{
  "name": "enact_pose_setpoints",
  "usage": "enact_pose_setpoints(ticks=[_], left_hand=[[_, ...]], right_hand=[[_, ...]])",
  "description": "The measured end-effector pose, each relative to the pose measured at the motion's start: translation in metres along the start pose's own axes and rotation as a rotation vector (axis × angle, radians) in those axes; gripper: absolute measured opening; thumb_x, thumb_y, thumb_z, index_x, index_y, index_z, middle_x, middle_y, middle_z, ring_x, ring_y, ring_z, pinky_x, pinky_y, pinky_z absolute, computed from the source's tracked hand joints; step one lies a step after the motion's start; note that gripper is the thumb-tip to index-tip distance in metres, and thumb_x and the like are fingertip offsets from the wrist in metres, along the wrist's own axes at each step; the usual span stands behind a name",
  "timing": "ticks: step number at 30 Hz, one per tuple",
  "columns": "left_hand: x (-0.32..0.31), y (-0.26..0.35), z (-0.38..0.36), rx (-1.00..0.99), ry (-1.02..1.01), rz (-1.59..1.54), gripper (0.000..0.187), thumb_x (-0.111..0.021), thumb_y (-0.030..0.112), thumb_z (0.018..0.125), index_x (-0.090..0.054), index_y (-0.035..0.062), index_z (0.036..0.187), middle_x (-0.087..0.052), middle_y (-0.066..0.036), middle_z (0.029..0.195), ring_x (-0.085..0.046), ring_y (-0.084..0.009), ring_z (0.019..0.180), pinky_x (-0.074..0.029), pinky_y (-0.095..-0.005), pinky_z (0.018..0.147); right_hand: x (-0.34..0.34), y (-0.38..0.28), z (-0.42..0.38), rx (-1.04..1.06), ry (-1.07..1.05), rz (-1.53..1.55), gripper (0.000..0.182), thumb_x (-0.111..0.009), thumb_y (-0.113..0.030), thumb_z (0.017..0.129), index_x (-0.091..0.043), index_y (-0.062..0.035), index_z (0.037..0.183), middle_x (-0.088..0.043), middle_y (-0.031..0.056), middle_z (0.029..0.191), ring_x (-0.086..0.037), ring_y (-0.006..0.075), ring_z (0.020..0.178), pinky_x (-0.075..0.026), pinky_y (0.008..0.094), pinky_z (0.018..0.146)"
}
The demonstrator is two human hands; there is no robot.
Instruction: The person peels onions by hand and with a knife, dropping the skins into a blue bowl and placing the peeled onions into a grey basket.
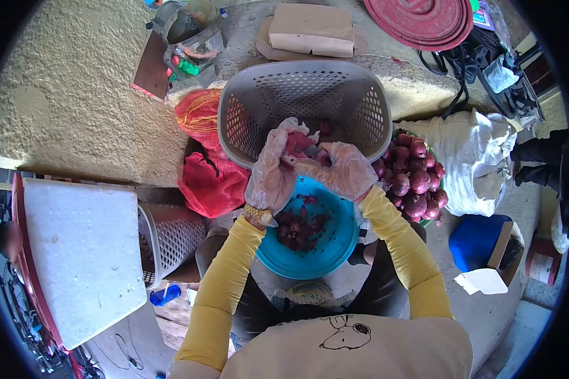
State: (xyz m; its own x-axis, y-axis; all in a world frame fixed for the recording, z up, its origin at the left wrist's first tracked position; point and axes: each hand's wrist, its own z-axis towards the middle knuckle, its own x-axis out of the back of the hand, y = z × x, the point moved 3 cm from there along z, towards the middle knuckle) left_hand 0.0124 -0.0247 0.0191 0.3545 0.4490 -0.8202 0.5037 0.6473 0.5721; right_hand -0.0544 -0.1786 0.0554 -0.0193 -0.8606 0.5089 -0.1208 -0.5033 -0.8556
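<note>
Both my hands wear clear plastic gloves and meet above the near rim of a grey perforated basket (303, 71). My left hand (273, 167) is closed round a red onion (297, 144), partly covered by the fingers. My right hand (342, 172) is closed close beside it. Between the hands a small greyish piece shows, perhaps a blade, but I cannot make it out. Below them a blue basin (340, 243) holds dark red onion skins (299, 231). Another red onion (325, 128) lies inside the basket.
To the right stands a heap of red onions (417, 180) beside a white sack (480, 155). Red mesh bags (212, 180) lie to the left, near a white foam lid (82, 252) and another basket (180, 240). Cardboard (313, 28) and a red lid (420, 22) sit behind.
</note>
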Motion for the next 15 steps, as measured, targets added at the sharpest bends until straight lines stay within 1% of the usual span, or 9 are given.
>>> enact_pose_setpoints(ticks=[5, 7, 11, 13, 14, 15], left_hand=[[0.004, -0.001, 0.001, -0.001, 0.011, 0.012, 0.043, -0.058, 0.032, 0.109, -0.054, 0.0035, 0.14, -0.064, -0.013, 0.133, -0.058, -0.037, 0.133, -0.048, -0.0514, 0.114], [0.005, -0.003, 0.002, 0.003, 0.018, -0.003, 0.043, -0.059, 0.032, 0.108, -0.054, 0.0034, 0.14, -0.064, -0.014, 0.132, -0.058, -0.0374, 0.134, -0.048, -0.051, 0.114], [0.0, -0.001, 0.0, 0.027, 0.023, -0.043, 0.043, -0.062, 0.032, 0.107, -0.055, 0.0029, 0.139, -0.063, -0.015, 0.132, -0.057, -0.0382, 0.135, -0.047, -0.0503, 0.115], [0.0, 0.0, 0.0, 0.037, 0.025, -0.058, 0.043, -0.062, 0.031, 0.107, -0.056, 0.003, 0.138, -0.063, -0.015, 0.133, -0.056, -0.0385, 0.135, -0.046, -0.0504, 0.116], [0.0, -0.001, 0.0, 0.047, 0.027, -0.075, 0.042, -0.062, 0.031, 0.107, -0.056, 0.0032, 0.138, -0.063, -0.015, 0.133, -0.056, -0.0387, 0.135, -0.046, -0.0506, 0.116], [0.0, -0.002, 0.001, 0.046, 0.026, -0.077, 0.042, -0.062, 0.031, 0.107, -0.056, 0.0032, 0.138, -0.063, -0.015, 0.133, -0.056, -0.0387, 0.135, -0.046, -0.0506, 0.116]], right_hand=[[0.0, -0.001, 0.0, -0.006, -0.011, 0.015, 0.064, -0.083, -0.057, 0.085, -0.074, -0.0023, 0.117, -0.075, 0.0222, 0.097, -0.072, 0.035, 0.089, -0.054, 0.0418, 0.081], [0.002, -0.007, -0.002, -0.057, -0.068, 0.07, 0.061, -0.08, -0.057, 0.088, -0.074, -0.0037, 0.118, -0.075, 0.0223, 0.099, -0.072, 0.0364, 0.092, -0.054, 0.0425, 0.083], [-0.005, 0.004, 0.001, -0.002, -0.073, 0.096, 0.058, -0.076, -0.056, 0.091, -0.075, -0.0056, 0.118, -0.075, 0.0216, 0.1, -0.071, 0.0386, 0.093, -0.053, 0.0432, 0.084], [-0.009, 0.01, 0.004, 0.038, -0.056, 0.117, 0.054, -0.073, -0.055, 0.094, -0.076, -0.0058, 0.116, -0.075, 0.0223, 0.096, -0.07, 0.0409, 0.089, -0.053, 0.045, 0.083], [-0.008, 0.012, 0.004, 0.038, -0.056, 0.116, 0.054, -0.073, -0.055, 0.094, -0.076, -0.0058, 0.116, -0.075, 0.0223, 0.096, -0.07, 0.0409, 0.089, -0.053, 0.045, 0.083], [-0.005, 0.008, 0.002, 0.025, -0.055, 0.08, 0.052, -0.072, -0.054, 0.095, -0.076, -0.0052, 0.114, -0.073, 0.0232, 0.093, -0.069, 0.0414, 0.085, -0.053, 0.0456, 0.081]])
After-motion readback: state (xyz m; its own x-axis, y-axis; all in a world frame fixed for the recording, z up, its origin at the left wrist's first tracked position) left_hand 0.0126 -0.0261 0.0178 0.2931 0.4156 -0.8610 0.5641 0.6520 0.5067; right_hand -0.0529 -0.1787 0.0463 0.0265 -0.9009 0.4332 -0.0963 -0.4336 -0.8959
